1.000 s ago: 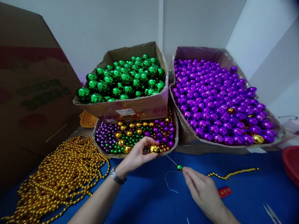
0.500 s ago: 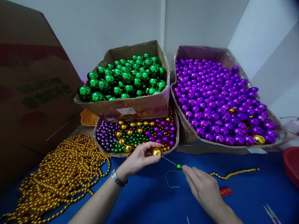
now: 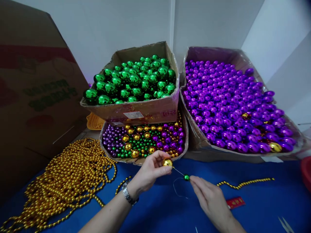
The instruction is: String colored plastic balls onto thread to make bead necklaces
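My left hand (image 3: 152, 170), with a metal-band watch on its wrist, pinches a large shiny gold bead (image 3: 167, 162) between thumb and fingers. A thin straight needle or wire (image 3: 179, 171) runs from this bead to a small green bead (image 3: 186, 177). At the green bead, the fingertips of my right hand (image 3: 210, 197) are pressed together; the hand's back hides most of the grip. A loose loop of pale thread (image 3: 175, 190) hangs between the hands. Beyond my right hand lies a string of small gold beads (image 3: 245, 183); whether it joins the thread is hidden.
A carton of green balls (image 3: 131, 113) rests above a box of mixed beads (image 3: 143, 160). Rightward stands a carton of purple balls (image 3: 194, 129). Gold bead strands (image 3: 70, 181) pile at left. A red tag (image 3: 235, 203), scissor-like tips (image 3: 284, 224) and a red basin (image 3: 306, 174) lie right.
The whole view has shifted slightly, so the boxes sit further right. My left hand with the gold bead has come a little nearer the green bead; both hands keep their grip.
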The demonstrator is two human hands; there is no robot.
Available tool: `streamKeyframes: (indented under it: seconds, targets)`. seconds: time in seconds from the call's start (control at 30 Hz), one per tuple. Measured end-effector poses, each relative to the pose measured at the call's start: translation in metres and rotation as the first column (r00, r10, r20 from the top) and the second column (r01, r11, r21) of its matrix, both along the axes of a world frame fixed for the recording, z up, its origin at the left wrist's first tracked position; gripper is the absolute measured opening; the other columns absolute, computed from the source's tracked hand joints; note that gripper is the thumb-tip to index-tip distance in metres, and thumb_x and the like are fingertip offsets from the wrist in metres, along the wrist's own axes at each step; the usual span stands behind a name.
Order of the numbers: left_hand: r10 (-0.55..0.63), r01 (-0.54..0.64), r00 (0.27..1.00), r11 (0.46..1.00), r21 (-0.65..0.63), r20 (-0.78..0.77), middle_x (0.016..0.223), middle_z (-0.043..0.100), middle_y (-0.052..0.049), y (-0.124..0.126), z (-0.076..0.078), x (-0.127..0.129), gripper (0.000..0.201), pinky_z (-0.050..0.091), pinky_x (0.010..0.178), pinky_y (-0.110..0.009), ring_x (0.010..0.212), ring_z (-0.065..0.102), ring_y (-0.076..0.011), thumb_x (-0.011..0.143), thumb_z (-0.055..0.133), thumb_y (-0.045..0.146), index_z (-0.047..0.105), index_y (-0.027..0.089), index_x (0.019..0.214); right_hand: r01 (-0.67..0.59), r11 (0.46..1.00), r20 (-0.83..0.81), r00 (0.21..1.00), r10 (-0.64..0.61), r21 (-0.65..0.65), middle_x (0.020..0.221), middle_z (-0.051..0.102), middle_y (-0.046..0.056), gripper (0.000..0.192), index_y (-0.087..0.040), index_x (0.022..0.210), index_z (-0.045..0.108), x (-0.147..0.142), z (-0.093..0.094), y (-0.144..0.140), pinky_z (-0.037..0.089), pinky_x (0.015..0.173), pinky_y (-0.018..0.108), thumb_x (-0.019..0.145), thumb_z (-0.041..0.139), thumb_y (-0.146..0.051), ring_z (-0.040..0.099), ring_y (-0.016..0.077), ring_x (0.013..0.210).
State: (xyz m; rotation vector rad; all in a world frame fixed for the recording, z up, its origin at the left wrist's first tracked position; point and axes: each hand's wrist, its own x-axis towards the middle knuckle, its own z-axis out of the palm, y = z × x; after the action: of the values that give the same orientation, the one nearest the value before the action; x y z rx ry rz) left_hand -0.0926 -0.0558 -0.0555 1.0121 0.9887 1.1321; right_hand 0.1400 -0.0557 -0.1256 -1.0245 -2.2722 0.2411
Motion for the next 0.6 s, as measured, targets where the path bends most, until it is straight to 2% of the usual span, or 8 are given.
streamKeyframes:
  seconds: [0.13,0.27,0.4,0.5,0.6]
  targets:
    - [0.017,-0.015,0.999,0.999,0.042,-0.05,0.089,0.059,-0.001,-0.003,0.0,0.001,0.036,0.044,0.067,-0.021,0.075,0.054,-0.0093,0.068,0.076,0.018,0.056,0.015,0.098,-0.02,1.0,-0.016,1.0,0.021,0.01,0.085,0.069,0.01,0.026,-0.015,0.105,0.062,-0.001,0.0,0.0,0.054,0.068,0.03,0.094,0.039,-0.018,0.067,0.019,0.073]
    - [0.003,-0.004,0.997,1.0,0.014,0.077,0.093,0.059,-0.003,-0.006,-0.002,0.005,0.037,0.047,0.072,-0.025,0.081,0.06,-0.013,0.068,0.075,0.018,0.056,0.016,0.099,-0.082,0.995,-0.11,0.991,0.075,-0.062,0.088,0.07,0.007,0.026,-0.017,0.103,0.062,-0.002,-0.001,-0.001,0.055,0.066,0.025,0.095,0.038,-0.02,0.067,0.0156,0.072]
    - [-0.006,0.015,0.982,0.999,-0.048,0.19,0.096,0.06,-0.005,-0.009,-0.005,0.008,0.04,0.05,0.076,-0.033,0.089,0.064,-0.021,0.066,0.077,0.018,0.053,0.017,0.098,-0.026,0.999,-0.073,0.997,0.028,0.02,0.087,0.071,0.009,0.027,-0.016,0.101,0.063,-0.002,-0.005,-0.003,0.056,0.07,0.028,0.094,0.038,-0.021,0.069,0.0178,0.074]
    - [0.034,-0.021,0.981,0.998,-0.066,0.192,0.098,0.061,-0.006,-0.01,-0.006,0.01,0.04,0.051,0.075,-0.033,0.086,0.065,-0.0206,0.065,0.078,0.019,0.053,0.016,0.097,-0.012,0.997,-0.058,0.998,0.017,0.077,0.088,0.071,0.01,0.026,-0.015,0.101,0.064,-0.002,-0.006,-0.004,0.057,0.072,0.029,0.094,0.039,-0.02,0.069,0.0192,0.077]
    - [0.07,-0.061,0.984,0.996,-0.062,0.163,0.097,0.061,-0.006,-0.012,-0.006,0.012,0.04,0.052,0.073,-0.033,0.082,0.065,-0.0186,0.065,0.078,0.019,0.054,0.016,0.097,-0.035,0.998,-0.088,0.995,0.04,0.059,0.087,0.072,0.008,0.027,-0.017,0.1,0.064,-0.004,-0.004,-0.004,0.058,0.07,0.026,0.095,0.038,-0.022,0.07,0.0177,0.075]
